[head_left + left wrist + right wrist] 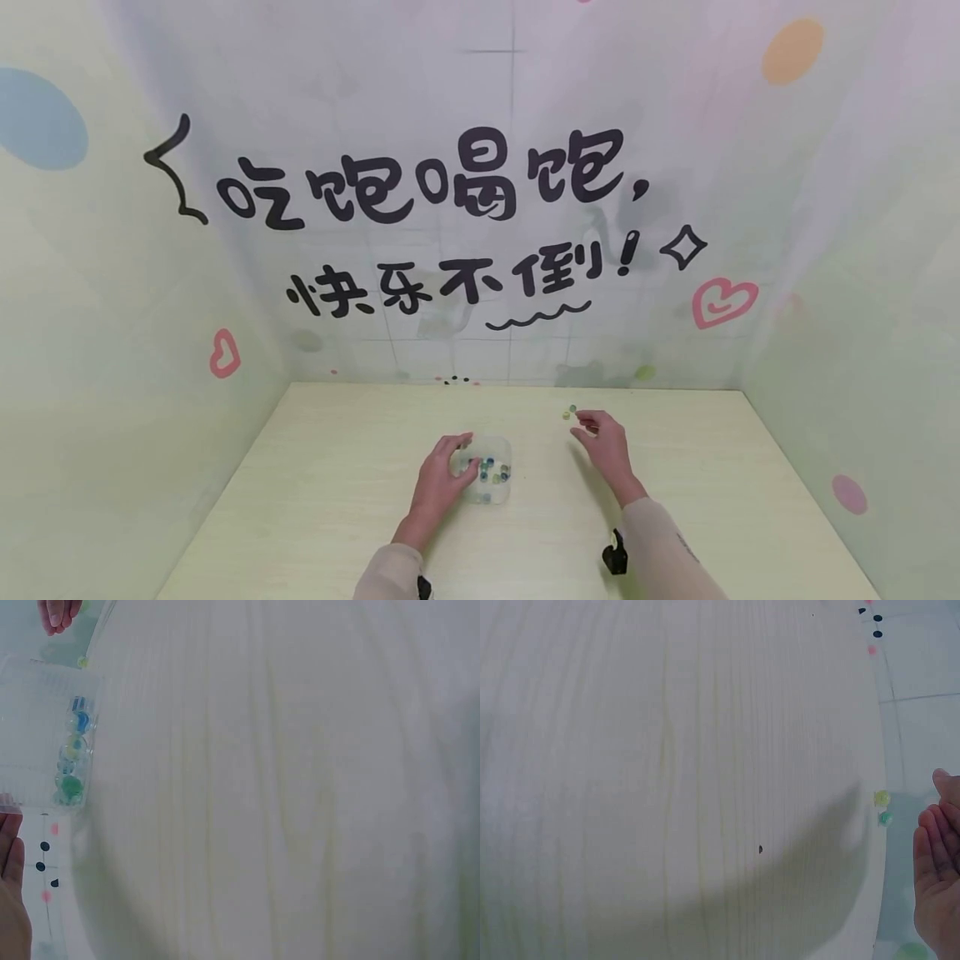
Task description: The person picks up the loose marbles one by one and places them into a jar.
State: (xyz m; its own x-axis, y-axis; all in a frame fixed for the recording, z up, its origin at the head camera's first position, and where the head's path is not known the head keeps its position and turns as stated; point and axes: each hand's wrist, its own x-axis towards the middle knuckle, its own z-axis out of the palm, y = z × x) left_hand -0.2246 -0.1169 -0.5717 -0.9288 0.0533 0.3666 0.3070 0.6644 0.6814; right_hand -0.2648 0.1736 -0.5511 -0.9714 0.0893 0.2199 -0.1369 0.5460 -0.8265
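A clear plastic box (501, 498) stands on the table, with several glass marbles (484, 477) inside, blue, green and yellowish. My left hand (437, 483) holds the box at its left side, fingers along the far left corner and thumb overlapping the inside. In the left wrist view, the fingers (10, 844) rest against the wall of the box (37, 735). Beyond the box to the right, my right hand (606, 446) hovers low, thumb and fingers apart, nothing seen between them. Just off its fingertips lie a yellow marble (566, 415) and a green marble (573, 408).
The pale wood-grain table (337, 500) ends at a printed back wall (465, 350) with lettering. Side walls (862, 375) enclose it left and right. A small dark spot (760, 849) marks the tabletop. A black wrist-camera strap (615, 553) hangs at the right sleeve.
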